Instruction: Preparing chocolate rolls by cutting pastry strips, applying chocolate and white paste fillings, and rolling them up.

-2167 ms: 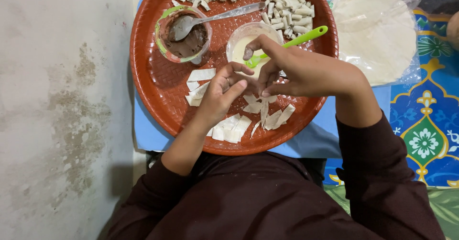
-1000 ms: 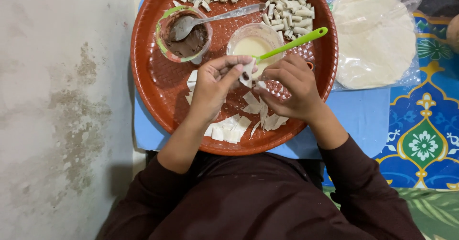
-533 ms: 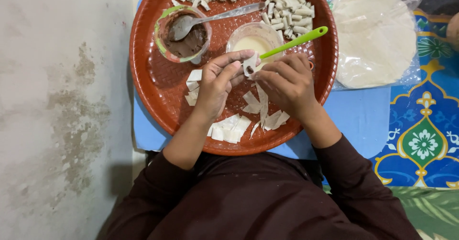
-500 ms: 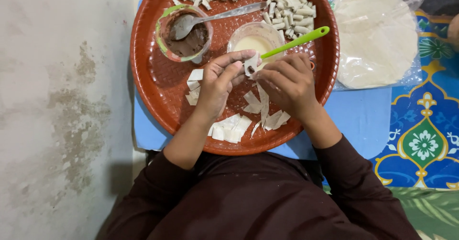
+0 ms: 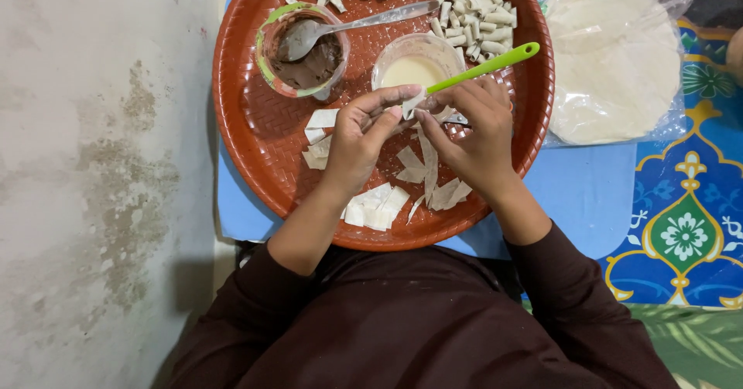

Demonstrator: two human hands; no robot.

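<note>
My left hand and my right hand meet over a round red-brown tray, both pinching one small white piece of pastry wrapper between their fingertips. Just beyond it stands a clear cup of pale paste with a green-handled tool lying across it. To the left, a cup of brown filling holds a metal spoon. Cut wrapper strips lie on the tray under my hands. Several rolled pieces are heaped at the tray's far side.
A stack of round flat wrappers in clear plastic lies right of the tray on a blue surface. A patterned blue and green mat is at the right. A stained pale floor fills the left.
My hands rose from the strips near the tray's front toward the paste cup, bringing one wrapper piece up. They now pinch it closer together.
</note>
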